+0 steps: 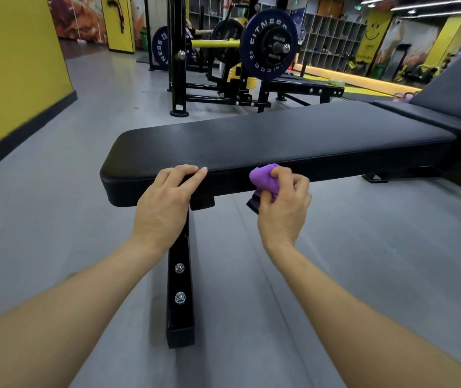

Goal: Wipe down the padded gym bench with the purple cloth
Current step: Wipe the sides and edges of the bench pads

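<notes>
Two bare forearms are reaching in: the left hand [165, 203] is resting on the long black padded gym bench [265, 135], fingers over its near edge, while the right hand [283, 208] is pinching the bunched purple cloth [264, 182] against the side wall. Soft and light, the cloth likely handles best wadded in the fist; the pad looks slick.

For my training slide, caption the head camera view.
Right hand wipes the bench side with a purple cloth; left hand steadies it.

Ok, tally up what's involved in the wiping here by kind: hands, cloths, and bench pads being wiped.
Hands: 2, left hand resting on the pad edge, right hand gripping the cloth
Purple cloth: 1
Padded gym bench: 1
Total: 4
</notes>
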